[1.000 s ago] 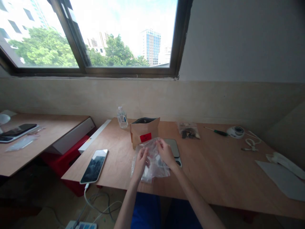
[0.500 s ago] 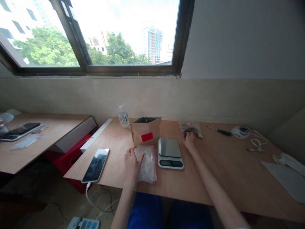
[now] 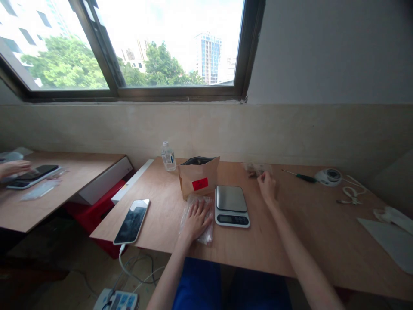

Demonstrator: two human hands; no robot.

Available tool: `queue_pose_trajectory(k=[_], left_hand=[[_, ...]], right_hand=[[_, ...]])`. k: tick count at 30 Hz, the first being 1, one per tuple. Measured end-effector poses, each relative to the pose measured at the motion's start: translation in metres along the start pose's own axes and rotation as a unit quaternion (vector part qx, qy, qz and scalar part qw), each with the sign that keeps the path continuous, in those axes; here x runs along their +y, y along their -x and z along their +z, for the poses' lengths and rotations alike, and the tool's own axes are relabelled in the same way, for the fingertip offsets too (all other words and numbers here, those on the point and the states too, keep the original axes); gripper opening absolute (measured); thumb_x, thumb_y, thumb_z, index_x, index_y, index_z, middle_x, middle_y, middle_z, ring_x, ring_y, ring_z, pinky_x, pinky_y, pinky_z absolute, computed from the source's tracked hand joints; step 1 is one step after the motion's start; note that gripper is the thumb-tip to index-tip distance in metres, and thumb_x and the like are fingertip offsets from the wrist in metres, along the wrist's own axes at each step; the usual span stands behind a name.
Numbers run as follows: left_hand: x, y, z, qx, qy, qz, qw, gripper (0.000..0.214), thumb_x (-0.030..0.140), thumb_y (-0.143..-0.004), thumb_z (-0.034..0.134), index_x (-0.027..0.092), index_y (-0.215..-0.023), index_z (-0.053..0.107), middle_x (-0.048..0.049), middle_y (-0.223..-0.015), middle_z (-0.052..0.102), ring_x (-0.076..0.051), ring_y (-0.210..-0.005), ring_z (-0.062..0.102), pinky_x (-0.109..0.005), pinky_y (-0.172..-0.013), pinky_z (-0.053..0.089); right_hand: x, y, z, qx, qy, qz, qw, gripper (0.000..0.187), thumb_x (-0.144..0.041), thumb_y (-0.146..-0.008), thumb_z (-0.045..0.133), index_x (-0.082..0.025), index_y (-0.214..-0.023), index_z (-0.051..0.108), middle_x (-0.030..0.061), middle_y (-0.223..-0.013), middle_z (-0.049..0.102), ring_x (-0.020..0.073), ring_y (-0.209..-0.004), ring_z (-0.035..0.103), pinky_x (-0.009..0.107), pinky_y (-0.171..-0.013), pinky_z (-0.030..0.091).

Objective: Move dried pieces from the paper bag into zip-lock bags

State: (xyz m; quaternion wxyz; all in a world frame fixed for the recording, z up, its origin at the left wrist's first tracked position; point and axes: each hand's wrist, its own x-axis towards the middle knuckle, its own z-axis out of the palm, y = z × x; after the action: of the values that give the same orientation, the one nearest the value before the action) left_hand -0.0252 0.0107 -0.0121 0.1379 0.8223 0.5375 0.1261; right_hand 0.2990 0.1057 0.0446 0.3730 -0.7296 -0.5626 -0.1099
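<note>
My left hand lies flat, fingers spread, on a crumpled transparent plastic bag on the plywood desk. Behind that bag stands a kraft paper pouch with a red label and a dark inner lining. My right hand is at the far side of the desk, its fingertips at a small plastic bag with dark contents. Whether those fingers grip the bag is hard to tell. A digital kitchen scale stands between my hands, touching neither.
A smartphone with a white cable lies left of my left hand, and a water bottle stands at the back. On the right are a green-handled screwdriver, a tape roll and white cord. Another person's hand rests on the left desk.
My left hand has moved from beside the transparent bag to lying flat on it. My right hand has shifted slightly right at the small bag. Another person's hand has come in at the left.
</note>
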Motion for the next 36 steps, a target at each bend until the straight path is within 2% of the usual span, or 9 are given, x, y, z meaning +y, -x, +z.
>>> queue_pose_trajectory(k=[5, 9, 11, 15, 19, 26, 30, 32, 36], left_hand=[[0.000, -0.004, -0.019, 0.039, 0.199, -0.008, 0.979, 0.045, 0.043, -0.084, 0.051, 0.024, -0.125, 0.056, -0.0093, -0.137, 0.050, -0.030, -0.133, 0.035, -0.049, -0.110, 0.023], [0.040, 0.001, -0.055, 0.121, 0.373, -0.005, 0.920, 0.038, 0.041, -0.089, 0.043, 0.024, -0.119, 0.060, -0.0087, -0.123, 0.060, -0.025, -0.116, 0.053, -0.039, -0.101, 0.036], [0.067, 0.007, -0.069, 0.100, 0.470, 0.022, 0.876, 0.040, 0.041, -0.089, 0.044, 0.026, -0.125, 0.055, -0.0062, -0.125, 0.059, -0.023, -0.115, 0.053, -0.035, -0.098, 0.039], [0.104, 0.021, -0.076, 0.050, 0.511, 0.039, 0.857, 0.032, 0.043, -0.084, 0.054, 0.021, -0.105, 0.063, -0.0061, -0.101, 0.065, -0.018, -0.085, 0.059, -0.027, -0.076, 0.045], [0.111, 0.034, -0.073, 0.017, 0.549, 0.035, 0.835, 0.037, 0.050, -0.087, 0.044, 0.017, -0.075, 0.058, -0.0011, -0.067, 0.055, -0.013, -0.061, 0.050, -0.023, -0.058, 0.040], [0.112, 0.046, -0.072, -0.026, 0.567, 0.017, 0.823, 0.028, 0.045, -0.083, 0.055, 0.018, -0.074, 0.055, 0.0023, -0.061, 0.048, -0.010, -0.052, 0.046, -0.020, -0.048, 0.035], [0.115, 0.042, -0.066, 0.023, 0.616, -0.023, 0.787, 0.033, 0.049, -0.079, 0.059, 0.017, -0.078, 0.054, 0.0045, -0.055, 0.045, -0.008, -0.043, 0.043, -0.020, -0.041, 0.034], [0.117, 0.037, -0.062, 0.077, 0.637, -0.045, 0.765, 0.035, 0.051, -0.075, 0.063, 0.018, -0.076, 0.052, 0.0054, -0.053, 0.045, -0.007, -0.039, 0.041, -0.019, -0.038, 0.033], [0.120, 0.031, -0.057, 0.162, 0.659, -0.094, 0.728, 0.040, 0.052, -0.073, 0.064, 0.020, -0.064, 0.042, 0.0081, -0.045, 0.039, -0.006, -0.034, 0.037, -0.018, -0.035, 0.029]], right_hand=[[-0.038, 0.003, -0.077, 0.159, -0.136, 0.029, 0.977, 0.016, -0.028, -0.086, 0.040, -0.016, -0.093, 0.047, 0.0073, -0.075, 0.055, 0.0196, -0.065, 0.055, 0.030, -0.058, 0.039], [-0.074, 0.038, -0.128, 0.194, -0.314, 0.027, 0.929, 0.018, -0.036, -0.088, 0.044, -0.020, -0.094, 0.039, 0.0046, -0.081, 0.051, 0.0175, -0.071, 0.059, 0.029, -0.061, 0.045], [-0.090, 0.060, -0.138, 0.172, -0.371, 0.048, 0.911, 0.021, -0.040, -0.087, 0.047, -0.022, -0.092, 0.038, 0.0033, -0.083, 0.051, 0.0159, -0.072, 0.058, 0.028, -0.063, 0.046], [-0.108, 0.096, -0.132, 0.078, -0.441, 0.126, 0.885, 0.024, -0.044, -0.087, 0.049, -0.022, -0.093, 0.041, 0.0004, -0.078, 0.051, 0.0139, -0.066, 0.056, 0.026, -0.060, 0.046], [-0.114, 0.117, -0.120, 0.032, -0.451, 0.158, 0.878, 0.025, -0.046, -0.087, 0.048, -0.023, -0.092, 0.041, 0.0013, -0.079, 0.053, 0.0165, -0.074, 0.059, 0.029, -0.066, 0.048], [-0.114, 0.133, -0.106, -0.062, -0.410, 0.152, 0.897, 0.024, -0.046, -0.089, 0.044, -0.022, -0.094, 0.044, 0.0059, -0.086, 0.058, 0.0197, -0.079, 0.059, 0.033, -0.070, 0.048], [-0.114, 0.138, -0.105, -0.044, -0.351, 0.106, 0.929, 0.029, -0.044, -0.085, 0.052, -0.021, -0.102, 0.048, 0.0097, -0.106, 0.054, 0.0221, -0.094, 0.054, 0.039, -0.084, 0.045], [-0.119, 0.140, -0.111, -0.121, -0.383, 0.078, 0.912, 0.024, -0.042, -0.086, 0.051, -0.022, -0.100, 0.051, 0.0071, -0.102, 0.056, 0.0205, -0.091, 0.055, 0.036, -0.083, 0.046], [-0.135, 0.142, -0.125, -0.313, -0.466, 0.024, 0.827, 0.018, -0.038, -0.089, 0.048, -0.021, -0.089, 0.053, 0.0025, -0.091, 0.058, 0.0155, -0.076, 0.060, 0.028, -0.070, 0.050]])
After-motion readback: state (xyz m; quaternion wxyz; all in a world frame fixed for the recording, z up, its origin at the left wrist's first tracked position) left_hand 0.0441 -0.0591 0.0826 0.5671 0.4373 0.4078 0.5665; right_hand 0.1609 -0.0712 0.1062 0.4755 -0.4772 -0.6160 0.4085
